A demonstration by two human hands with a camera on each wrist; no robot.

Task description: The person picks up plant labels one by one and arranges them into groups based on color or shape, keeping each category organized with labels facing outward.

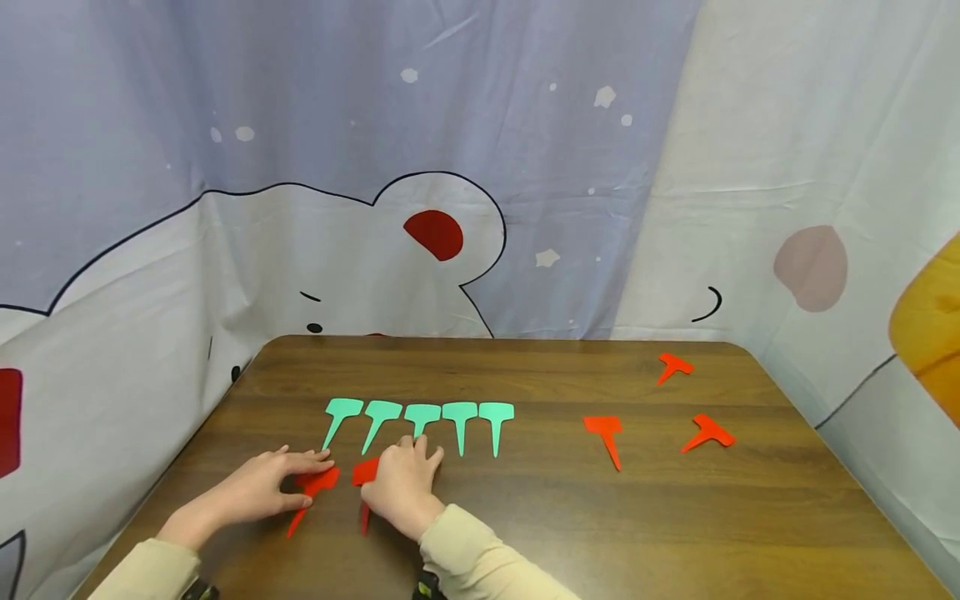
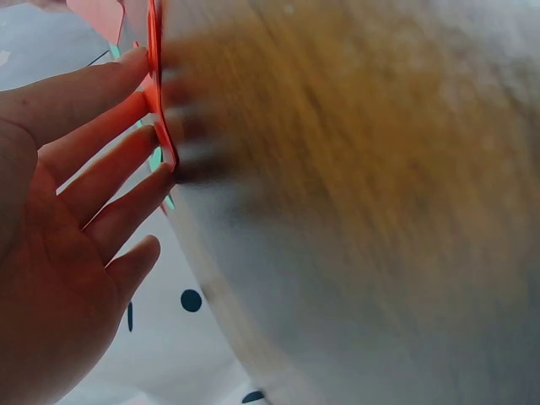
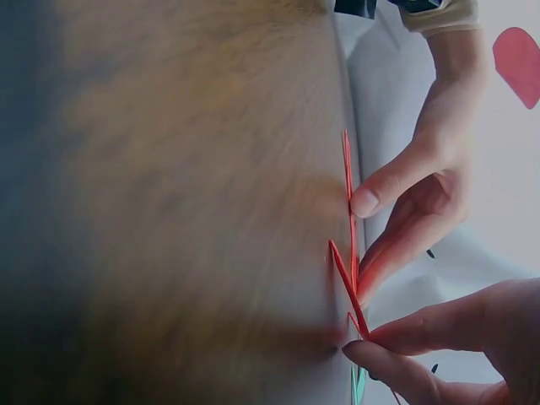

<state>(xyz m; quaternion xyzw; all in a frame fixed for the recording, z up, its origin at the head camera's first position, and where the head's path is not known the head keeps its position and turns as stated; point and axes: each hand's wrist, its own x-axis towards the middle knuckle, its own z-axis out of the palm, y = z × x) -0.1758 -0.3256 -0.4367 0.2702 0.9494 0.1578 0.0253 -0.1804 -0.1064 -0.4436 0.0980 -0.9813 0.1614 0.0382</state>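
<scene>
1. My right hand [image 1: 405, 483] pinched a red T-shaped plant label [image 1: 366, 472] between thumb and finger; the right wrist view showed that label tilted up from the tabletop.
2. My left hand [image 1: 262, 487] had its fingers extended, thumb and fingertips resting on a second red plant label [image 1: 323, 479] without clenching round it. That one lay to the left of the pinched label, its stem slanting toward me.
3. Just beyond my fingers ran a row of five mint-green plant labels [image 1: 460, 412], crossbars away from me, stems pointing my way. My right fingertips covered the lower stem of the middle one; the two on the left slanted.
4. Well off to my right lay three more red labels: a near one [image 1: 603, 426] with its stem toward me, another [image 1: 707, 431] farther right with its stem pointing left, and a far one [image 1: 676, 364] close to the back edge.
5. All of it sat on a brown wood-grain table [image 1: 525, 517].
6. Behind hung a printed curtain [image 1: 337, 108], lavender and white, with black outlines and small white shapes.
</scene>
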